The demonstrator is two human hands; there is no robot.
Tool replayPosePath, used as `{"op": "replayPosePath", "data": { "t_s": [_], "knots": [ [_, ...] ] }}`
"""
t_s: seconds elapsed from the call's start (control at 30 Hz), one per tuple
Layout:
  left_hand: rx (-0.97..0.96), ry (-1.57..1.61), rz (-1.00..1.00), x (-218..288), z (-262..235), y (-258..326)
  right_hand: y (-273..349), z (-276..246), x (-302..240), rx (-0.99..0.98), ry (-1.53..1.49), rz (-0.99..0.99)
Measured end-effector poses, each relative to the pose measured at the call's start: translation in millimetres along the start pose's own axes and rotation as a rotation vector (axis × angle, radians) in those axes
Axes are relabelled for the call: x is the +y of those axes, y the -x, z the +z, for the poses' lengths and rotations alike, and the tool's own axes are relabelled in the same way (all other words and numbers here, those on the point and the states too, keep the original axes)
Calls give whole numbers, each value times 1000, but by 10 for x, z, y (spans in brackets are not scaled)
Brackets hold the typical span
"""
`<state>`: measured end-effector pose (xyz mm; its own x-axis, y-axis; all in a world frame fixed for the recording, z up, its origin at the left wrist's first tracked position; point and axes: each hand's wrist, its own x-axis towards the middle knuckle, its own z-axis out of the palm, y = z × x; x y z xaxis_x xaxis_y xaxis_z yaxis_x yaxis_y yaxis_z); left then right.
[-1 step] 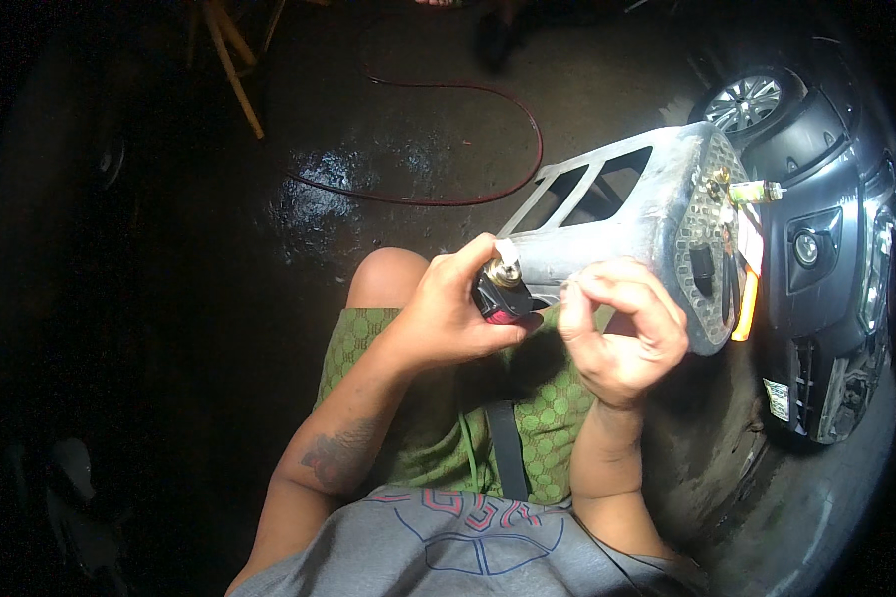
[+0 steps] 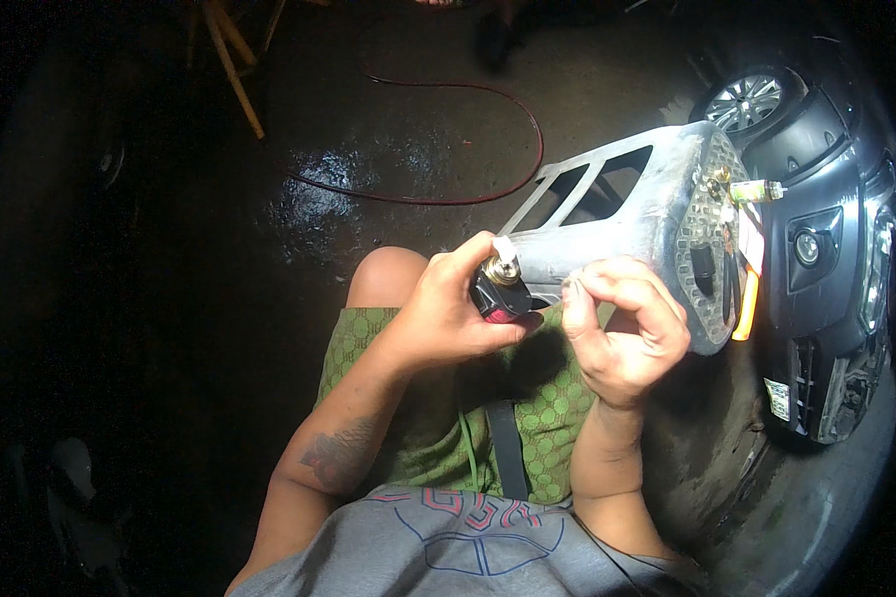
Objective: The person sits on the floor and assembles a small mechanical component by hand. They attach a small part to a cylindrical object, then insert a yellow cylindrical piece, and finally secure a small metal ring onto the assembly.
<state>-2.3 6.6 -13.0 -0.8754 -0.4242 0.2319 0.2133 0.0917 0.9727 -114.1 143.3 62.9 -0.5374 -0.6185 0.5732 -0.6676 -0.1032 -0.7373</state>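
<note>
Grey lamp housing [image 2: 627,224]: resting on the lap
Left hand [image 2: 448,313]: gripping black-pink socket [image 2: 496,291]
Right hand [image 2: 622,333]: fingers pinched on the housing edge

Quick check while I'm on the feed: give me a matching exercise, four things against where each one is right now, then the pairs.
Things:
1. small black and pink part
2. red cable
3. dark car
4. grey lamp housing

Places:
A. parked at the right edge
B. looped on the wet floor
C. gripped in the left hand
D. resting above the knee, by the right hand

Pairs: 1-C, 2-B, 3-A, 4-D
</note>
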Motion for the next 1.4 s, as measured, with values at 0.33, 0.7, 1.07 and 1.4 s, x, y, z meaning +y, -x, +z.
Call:
{"op": "replayPosePath", "data": {
  "t_s": [0.33, 0.7, 1.07, 1.4],
  "knots": [
    [-3, -44, 4, -82, -5, -4, 116, 158, 113, -66, 60, -37],
    [-2, -43, 5, -62, -10, -5, 72, 167, 88, -66, 56, 23],
    [-12, 23, -40, -56, -6, 11, 48, 168, 93, -94, 82, 47],
    [-35, 188, -22, -23, -26, -2, 37, 161, 134, -36, 16, 8]
  ]
}}
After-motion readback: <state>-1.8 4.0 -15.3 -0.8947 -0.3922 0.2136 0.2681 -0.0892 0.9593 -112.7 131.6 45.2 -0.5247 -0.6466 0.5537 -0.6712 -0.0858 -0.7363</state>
